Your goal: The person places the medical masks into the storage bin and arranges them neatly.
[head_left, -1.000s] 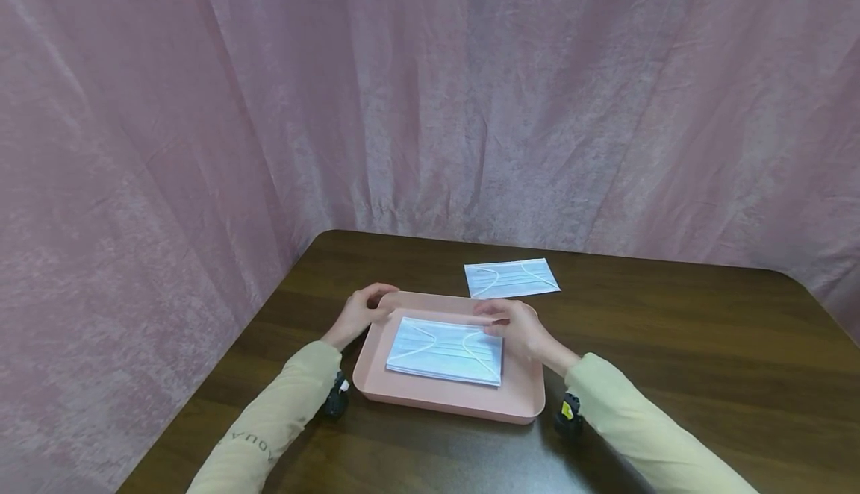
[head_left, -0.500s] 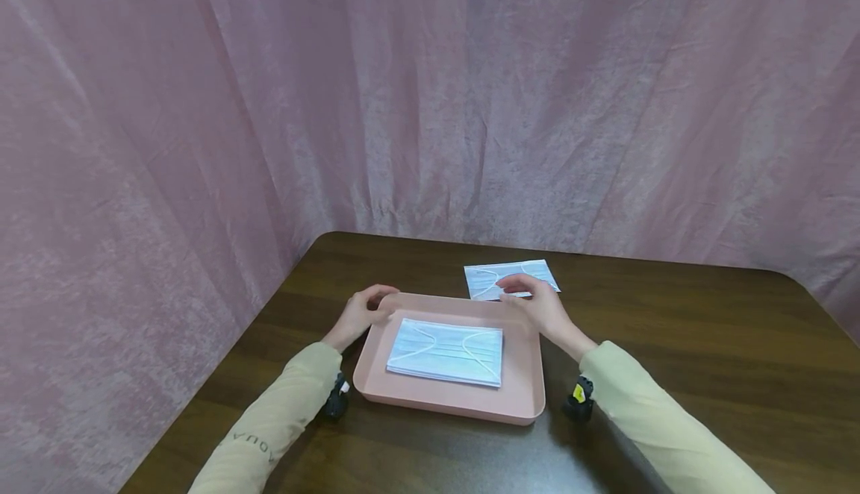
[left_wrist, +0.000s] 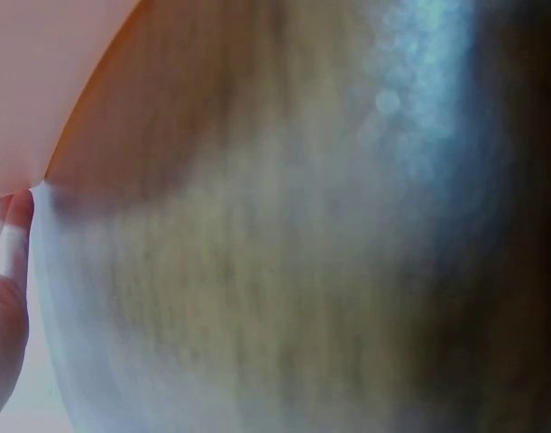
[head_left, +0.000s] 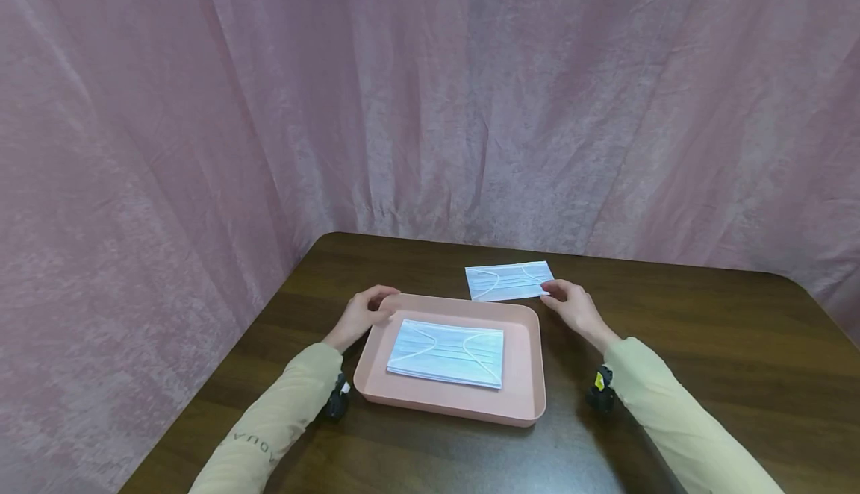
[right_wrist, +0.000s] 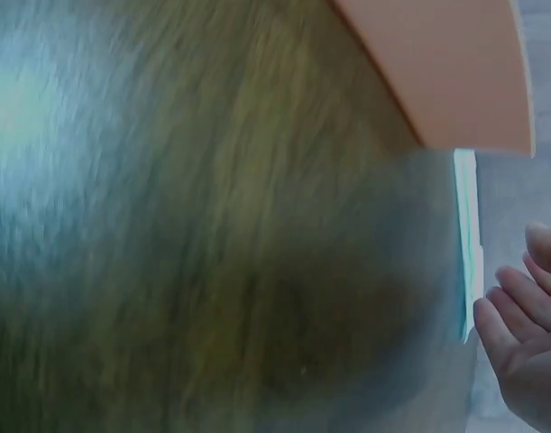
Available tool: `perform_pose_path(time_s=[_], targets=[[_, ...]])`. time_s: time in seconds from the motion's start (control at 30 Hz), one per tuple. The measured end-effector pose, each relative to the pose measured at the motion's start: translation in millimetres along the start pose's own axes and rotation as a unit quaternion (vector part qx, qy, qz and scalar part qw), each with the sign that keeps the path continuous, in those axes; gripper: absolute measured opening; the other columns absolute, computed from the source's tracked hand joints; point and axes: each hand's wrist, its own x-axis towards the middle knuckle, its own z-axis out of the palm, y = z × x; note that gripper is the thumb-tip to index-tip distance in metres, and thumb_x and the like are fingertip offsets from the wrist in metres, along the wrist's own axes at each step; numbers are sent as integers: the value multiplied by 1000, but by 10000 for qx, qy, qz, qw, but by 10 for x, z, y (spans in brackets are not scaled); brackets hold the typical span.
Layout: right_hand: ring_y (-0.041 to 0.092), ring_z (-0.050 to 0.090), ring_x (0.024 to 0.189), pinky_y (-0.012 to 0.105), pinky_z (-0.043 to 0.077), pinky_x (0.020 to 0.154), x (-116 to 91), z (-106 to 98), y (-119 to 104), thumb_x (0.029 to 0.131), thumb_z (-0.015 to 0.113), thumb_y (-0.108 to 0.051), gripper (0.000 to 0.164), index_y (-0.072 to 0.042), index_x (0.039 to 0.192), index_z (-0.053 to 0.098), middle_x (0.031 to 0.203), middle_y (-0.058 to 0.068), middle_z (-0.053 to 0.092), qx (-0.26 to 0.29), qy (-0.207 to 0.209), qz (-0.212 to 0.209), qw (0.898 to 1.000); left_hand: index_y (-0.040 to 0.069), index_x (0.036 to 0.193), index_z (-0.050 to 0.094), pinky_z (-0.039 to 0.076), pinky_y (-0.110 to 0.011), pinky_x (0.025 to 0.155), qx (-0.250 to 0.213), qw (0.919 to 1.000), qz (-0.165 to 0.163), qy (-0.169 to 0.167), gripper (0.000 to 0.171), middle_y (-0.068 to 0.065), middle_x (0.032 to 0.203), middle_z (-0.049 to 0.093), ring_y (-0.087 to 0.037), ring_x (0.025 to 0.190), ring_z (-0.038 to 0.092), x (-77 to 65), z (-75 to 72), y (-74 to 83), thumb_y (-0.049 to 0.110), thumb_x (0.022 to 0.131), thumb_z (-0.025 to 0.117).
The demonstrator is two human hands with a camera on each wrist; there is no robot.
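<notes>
In the head view a pink tray (head_left: pixel 443 407) holds a stack of pale blue face masks (head_left: pixel 446 354) with white ear loops. My left hand (head_left: pixel 356 319) holds the tray's back left corner, thumb and fingers at the rim. The left wrist view shows part of that hand (left_wrist: pixel 9 271) against the tray (left_wrist: pixel 54 77). Behind the tray a single face mask (head_left: pixel 508 280) lies flat on the table. My right hand (head_left: pixel 574 309) is at its front right corner, fingertips over or touching the edge. In the right wrist view a gap shows between thumb and fingers (right_wrist: pixel 518 311).
The brown wooden table (head_left: pixel 678 360) extends to the right and in front of the tray. A pink curtain (head_left: pixel 430 98) hangs along the back and left sides. Dark wrist cameras (head_left: pixel 600 391) sit below both forearms.
My right hand has moved from above the tray's right side, back and rightward, to the single mask's corner. The left hand and tray have stayed in place.
</notes>
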Motion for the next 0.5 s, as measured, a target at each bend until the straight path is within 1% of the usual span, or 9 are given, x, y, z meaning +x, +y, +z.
perform_pose_path(time_s=[0.07,0.13,0.23,0.33,0.4,0.47,0.5], targets=[[39,47,106,47,36,87,5,-2,43,88,58,-7,33,10,116,51,114,27,52,-13,-59,-13,10000,0,116,57,39,-36,77,-67,10000,-43,-44,36,-15,112,57,-27,93,49,1,-6,3,-5,81,63],[39,48,106,47,36,87,14,-4,76,88,59,-6,33,10,116,51,114,27,52,2,-35,-57,10000,0,116,57,39,-36,77,-92,9999,-109,-53,36,-15,112,57,-28,94,49,1,-9,11,-5,81,64],[40,48,106,47,36,87,24,-11,114,87,59,-6,35,11,116,50,115,29,51,-20,-46,-141,9999,4,115,59,39,-35,78,-26,9998,-183,15,36,-10,111,58,-25,95,49,-12,-2,18,-3,80,65],[41,48,105,48,36,86,34,-20,137,87,59,-5,36,12,117,49,116,29,50,-114,-54,-191,9997,9,113,61,40,-34,78,24,9999,-19,112,34,-5,109,59,-22,94,49,-38,6,9,2,80,67],[41,48,104,49,36,86,45,-28,149,87,59,-5,35,12,117,49,115,30,50,-240,-43,-222,9995,9,111,62,40,-34,77,55,9997,184,153,32,-5,107,60,-22,93,49,-46,12,-2,3,80,68],[41,48,103,49,36,85,64,-38,160,87,58,-5,33,11,115,51,113,30,52,-346,26,-214,9992,9,111,62,40,-35,77,43,9993,320,172,32,-5,107,60,-23,92,49,-49,17,-8,4,80,68],[41,48,102,49,36,85,75,-41,164,88,58,-5,32,12,114,51,111,29,52,-402,66,-213,9989,10,111,62,40,-35,77,51,9994,289,178,32,-5,107,60,-22,93,49,-43,21,-9,3,80,68]])
